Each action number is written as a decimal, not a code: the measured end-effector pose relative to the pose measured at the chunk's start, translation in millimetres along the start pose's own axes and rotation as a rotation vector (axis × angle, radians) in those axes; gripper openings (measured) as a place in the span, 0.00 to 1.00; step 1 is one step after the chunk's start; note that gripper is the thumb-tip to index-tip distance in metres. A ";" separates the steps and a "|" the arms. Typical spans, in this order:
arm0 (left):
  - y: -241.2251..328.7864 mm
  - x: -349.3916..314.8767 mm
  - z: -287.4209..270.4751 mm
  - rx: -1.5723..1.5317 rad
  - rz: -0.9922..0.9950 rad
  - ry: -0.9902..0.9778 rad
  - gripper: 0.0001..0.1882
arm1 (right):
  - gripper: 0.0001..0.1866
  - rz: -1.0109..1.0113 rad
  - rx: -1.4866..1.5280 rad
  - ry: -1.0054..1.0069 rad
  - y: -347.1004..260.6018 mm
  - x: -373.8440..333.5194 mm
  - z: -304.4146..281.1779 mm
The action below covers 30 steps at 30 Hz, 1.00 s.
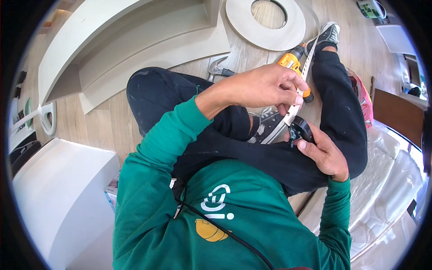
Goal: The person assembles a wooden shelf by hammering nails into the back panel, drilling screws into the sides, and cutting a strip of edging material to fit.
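Note:
My left hand is closed in a pinch on a narrow pale strip of edge banding, which has small dark spots along it. The strip stretches up past the left hand toward my shoe. My right hand grips a small black round tool with metal parts, its fingers partly hidden behind. The strip's lower end lies right beside this tool; whether it runs into it I cannot tell. Just beyond the left hand lies a yellow and black cordless drill on the floor.
A large roll of edge banding lies flat ahead. A curved pale panel piece fills the far left, with a hammer at its corner. White panels stand left; a plastic-wrapped item lies right. My crossed legs surround the work.

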<state>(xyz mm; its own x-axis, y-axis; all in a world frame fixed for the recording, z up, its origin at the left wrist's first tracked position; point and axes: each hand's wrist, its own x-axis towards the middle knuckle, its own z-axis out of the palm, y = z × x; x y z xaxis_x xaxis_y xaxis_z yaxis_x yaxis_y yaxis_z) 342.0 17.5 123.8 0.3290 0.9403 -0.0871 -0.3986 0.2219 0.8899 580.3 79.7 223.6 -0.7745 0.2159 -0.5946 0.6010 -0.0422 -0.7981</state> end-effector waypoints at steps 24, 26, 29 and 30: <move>-9.7 12.9 5.2 0.019 -0.107 -0.016 0.26 | 0.14 -0.005 -0.016 -0.003 12.2 9.6 -1.2; -10.3 12.6 5.0 0.021 -0.091 -0.025 0.26 | 0.15 -0.006 -0.007 -0.002 12.0 10.4 -1.0; -4.1 12.8 1.5 0.103 -0.121 -0.063 0.26 | 0.15 -0.010 0.042 0.011 15.6 10.8 2.6; -5.9 14.4 -1.3 0.107 -0.126 -0.083 0.27 | 0.15 -0.006 0.041 0.005 14.6 11.5 3.0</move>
<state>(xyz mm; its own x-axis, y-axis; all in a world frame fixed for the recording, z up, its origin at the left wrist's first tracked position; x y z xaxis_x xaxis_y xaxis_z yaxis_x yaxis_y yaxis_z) 348.0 30.0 116.7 0.4419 0.8813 -0.1673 -0.2576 0.3034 0.9174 579.6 78.6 204.8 -0.7773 0.2207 -0.5892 0.5875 -0.0806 -0.8052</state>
